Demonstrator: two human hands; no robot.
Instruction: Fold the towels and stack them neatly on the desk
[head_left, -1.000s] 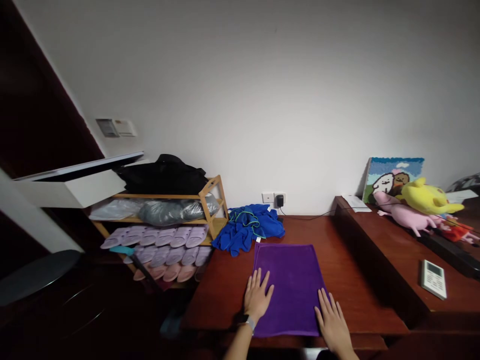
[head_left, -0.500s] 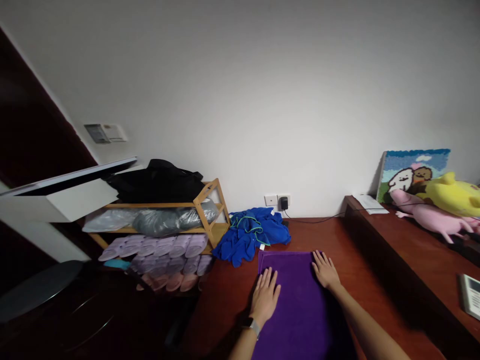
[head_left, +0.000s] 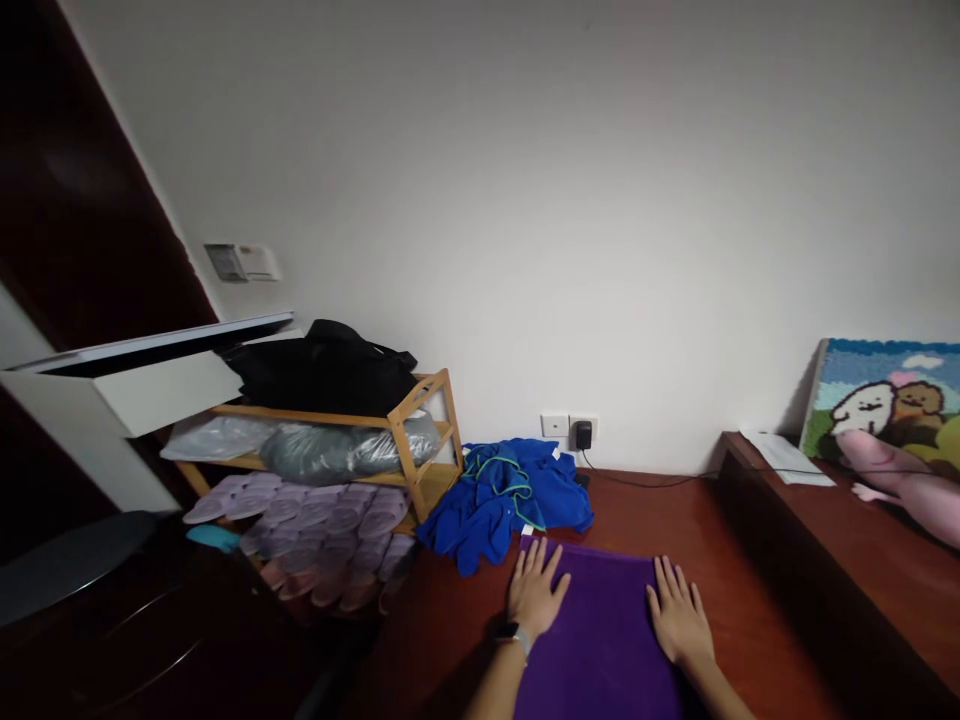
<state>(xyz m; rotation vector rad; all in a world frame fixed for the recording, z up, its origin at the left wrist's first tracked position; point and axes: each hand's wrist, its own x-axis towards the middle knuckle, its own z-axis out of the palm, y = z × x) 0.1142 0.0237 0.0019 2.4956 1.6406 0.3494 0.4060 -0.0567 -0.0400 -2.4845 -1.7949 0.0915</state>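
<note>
A purple cloth (head_left: 596,630) lies flat on the reddish-brown table (head_left: 645,510), its near end cut off by the bottom of the view. My left hand (head_left: 537,595), with a watch on the wrist, rests flat on the cloth's left edge near its far corner, fingers spread. On the opposite side, my right hand (head_left: 681,615) lies open across the right edge, fingertips close to the far right corner. Just beyond the cloth sits a crumpled blue cloth (head_left: 517,495) with green trim and white tags.
Left of the table stands a wooden rack (head_left: 420,400) with slippers (head_left: 330,515), plastic-wrapped bundles and a black bag (head_left: 322,370). A charger (head_left: 583,434) is plugged in at the wall. The raised ledge at right holds papers (head_left: 787,458), a pink plush toy (head_left: 900,485) and a dog picture (head_left: 889,395).
The camera view has shifted, so the surroundings sit lower and farther apart. My left hand has slid forward to the cloth's far left corner; my right hand stays near the far right corner.
</note>
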